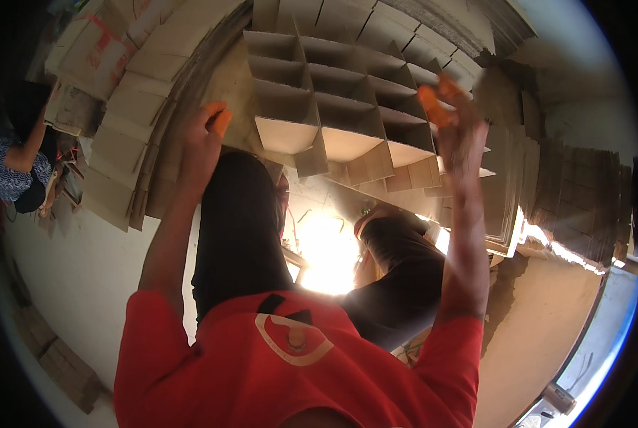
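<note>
A cardboard divider grid with several square cells stands on the work surface in front of me. My left hand is to the left of the grid, apart from it. Its orange-covered fingertips are curled close together, and I see nothing between them. My right hand is at the grid's right edge, slightly blurred. Its orange-covered fingers are spread, and I cannot tell whether they touch the cardboard.
Stacked cardboard strips line the left side, beside a carton. More cardboard stacks stand at the right. A person sits at the far left. Bright light falls on the floor between my legs.
</note>
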`<state>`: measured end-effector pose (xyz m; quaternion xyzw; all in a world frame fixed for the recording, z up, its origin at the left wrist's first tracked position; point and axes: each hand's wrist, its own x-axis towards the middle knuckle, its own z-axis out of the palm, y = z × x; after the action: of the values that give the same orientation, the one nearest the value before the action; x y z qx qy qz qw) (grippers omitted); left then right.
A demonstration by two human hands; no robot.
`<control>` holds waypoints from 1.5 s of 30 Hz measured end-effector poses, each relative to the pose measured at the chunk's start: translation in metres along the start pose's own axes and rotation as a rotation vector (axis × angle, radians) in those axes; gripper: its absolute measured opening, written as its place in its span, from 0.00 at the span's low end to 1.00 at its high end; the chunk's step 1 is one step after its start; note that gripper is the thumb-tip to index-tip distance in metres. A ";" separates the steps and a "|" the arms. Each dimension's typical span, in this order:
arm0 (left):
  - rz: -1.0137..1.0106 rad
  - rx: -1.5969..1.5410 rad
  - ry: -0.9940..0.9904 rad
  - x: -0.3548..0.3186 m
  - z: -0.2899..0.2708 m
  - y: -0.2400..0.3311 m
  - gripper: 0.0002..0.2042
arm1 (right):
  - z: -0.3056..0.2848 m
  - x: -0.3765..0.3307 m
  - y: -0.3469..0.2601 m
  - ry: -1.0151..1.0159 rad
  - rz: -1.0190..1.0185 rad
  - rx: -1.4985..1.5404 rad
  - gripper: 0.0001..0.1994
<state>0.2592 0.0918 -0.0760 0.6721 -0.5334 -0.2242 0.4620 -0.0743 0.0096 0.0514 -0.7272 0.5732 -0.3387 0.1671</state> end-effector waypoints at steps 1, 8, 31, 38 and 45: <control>0.167 0.051 0.005 -0.010 -0.004 0.021 0.16 | -0.002 0.022 0.027 0.153 -0.169 -0.282 0.22; 0.806 0.368 -0.317 0.021 0.031 0.090 0.42 | 0.003 0.050 0.056 -0.238 0.088 -0.642 0.28; 0.800 0.431 -0.557 0.098 0.034 0.076 0.27 | 0.012 -0.059 0.014 -0.477 -0.150 -0.114 0.22; 0.766 0.322 -0.581 0.087 0.021 0.066 0.33 | 0.028 -0.056 0.014 -0.453 -0.213 -0.315 0.15; 0.842 0.376 -0.656 0.096 0.038 0.058 0.14 | 0.025 -0.043 0.032 -0.469 -0.195 -0.293 0.13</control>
<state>0.2313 -0.0113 -0.0253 0.3670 -0.9020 -0.1187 0.1938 -0.0844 0.0378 0.0003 -0.8537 0.4891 -0.0894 0.1548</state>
